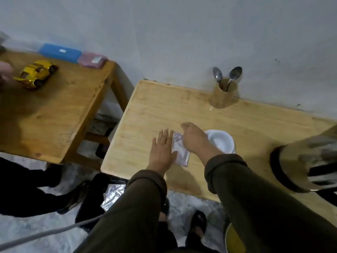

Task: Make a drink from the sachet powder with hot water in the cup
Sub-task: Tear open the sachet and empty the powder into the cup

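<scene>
A silvery sachet (179, 149) lies flat on the light wooden table (156, 108), near its front edge. My left hand (162, 150) rests flat on the table with fingers spread, its thumb edge touching the sachet's left side. My right hand (194, 138) lies over the sachet's top right part, fingers curled down onto it. Just right of that hand stands a white cup (223, 141), partly hidden by my wrist. Whether either hand grips the sachet is not visible.
A wooden holder (223, 96) with two spoons stands at the back by the wall. A large dark-banded kettle or flask (299, 165) stands at the right, blurred. On a second table (54, 115) to the left sit a yellow toy car (37, 73) and plastic boxes. A black bin (94, 194) holding foil wrappers is on the floor.
</scene>
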`<control>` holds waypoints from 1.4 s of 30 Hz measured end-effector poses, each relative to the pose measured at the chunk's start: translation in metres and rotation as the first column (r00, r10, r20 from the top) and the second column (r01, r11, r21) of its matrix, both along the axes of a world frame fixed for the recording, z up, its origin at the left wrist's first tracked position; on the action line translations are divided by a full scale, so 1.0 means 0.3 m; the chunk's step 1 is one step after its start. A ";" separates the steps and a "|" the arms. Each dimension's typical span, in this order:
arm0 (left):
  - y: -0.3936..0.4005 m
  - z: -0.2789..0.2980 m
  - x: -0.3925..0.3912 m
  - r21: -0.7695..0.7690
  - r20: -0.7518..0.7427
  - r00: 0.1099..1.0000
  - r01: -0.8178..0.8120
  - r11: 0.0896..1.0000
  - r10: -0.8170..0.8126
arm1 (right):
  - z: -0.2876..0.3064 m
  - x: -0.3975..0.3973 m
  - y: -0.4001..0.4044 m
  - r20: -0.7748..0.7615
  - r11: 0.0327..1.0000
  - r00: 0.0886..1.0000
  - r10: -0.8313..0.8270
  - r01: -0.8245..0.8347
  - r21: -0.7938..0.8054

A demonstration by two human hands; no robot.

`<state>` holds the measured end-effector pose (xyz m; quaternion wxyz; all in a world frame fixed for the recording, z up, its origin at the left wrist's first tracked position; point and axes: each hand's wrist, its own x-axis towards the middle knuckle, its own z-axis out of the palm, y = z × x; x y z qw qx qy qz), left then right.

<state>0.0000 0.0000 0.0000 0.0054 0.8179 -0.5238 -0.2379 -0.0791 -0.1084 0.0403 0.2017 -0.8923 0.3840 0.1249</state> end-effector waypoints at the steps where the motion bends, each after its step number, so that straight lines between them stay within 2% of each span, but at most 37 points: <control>1: 0.000 -0.011 0.008 0.019 0.002 1.000 0.024 1.000 -0.024 | -0.011 0.013 -0.006 -0.023 1.000 0.999 -0.022 0.022 0.011; 3: 0.000 -0.035 0.028 0.039 -0.020 0.999 0.044 0.998 -0.043 | -0.031 0.026 -0.012 -0.040 0.996 0.996 -0.084 0.086 0.030; 7: 0.000 -0.066 0.056 -0.020 -0.094 0.994 0.050 0.999 -0.051 | -0.069 0.053 -0.020 -0.072 0.991 0.991 -0.110 0.115 0.063; 17: -0.004 -0.096 0.112 -0.058 -0.227 0.973 0.021 0.998 -0.034 | -0.131 0.109 -0.038 -0.137 0.989 0.979 -0.148 0.143 -0.040; 25: -0.004 -0.102 0.124 -0.097 -0.263 0.965 -0.002 0.995 -0.024 | -0.129 0.136 -0.043 -0.132 0.964 0.955 -0.266 0.259 -0.068; 30: -0.009 -0.095 0.121 -0.104 -0.256 0.967 -0.005 0.995 -0.021 | -0.115 0.137 -0.029 -0.163 0.962 0.952 -0.258 0.237 -0.138; 33: -0.019 -0.085 0.125 -0.100 -0.282 0.959 -0.042 0.994 0.012 | -0.096 0.132 -0.028 -0.113 0.953 0.947 -0.300 0.292 -0.078; 35: -0.031 -0.059 0.124 -0.154 -0.323 0.945 -0.114 0.982 0.059 | -0.066 0.124 -0.033 -0.071 0.937 0.935 -0.348 0.349 0.005; 36: -0.038 -0.040 0.123 -0.190 -0.376 0.921 -0.183 0.964 0.101 | -0.043 0.120 -0.037 -0.041 0.923 0.925 -0.378 0.380 0.060; 39: -0.071 0.034 0.116 -0.207 -0.591 0.778 -0.401 0.892 0.213 | 0.029 0.093 -0.051 0.081 0.861 0.872 -0.483 0.457 0.221; 40: -0.087 0.054 0.116 -0.208 -0.620 0.752 -0.433 0.877 0.223 | 0.049 0.079 -0.056 0.117 0.834 0.844 -0.524 0.481 0.270; 42: -0.122 0.091 0.113 -0.230 -0.620 0.757 -0.429 0.874 0.208 | 0.082 0.049 -0.068 0.172 0.784 0.787 -0.592 0.514 0.348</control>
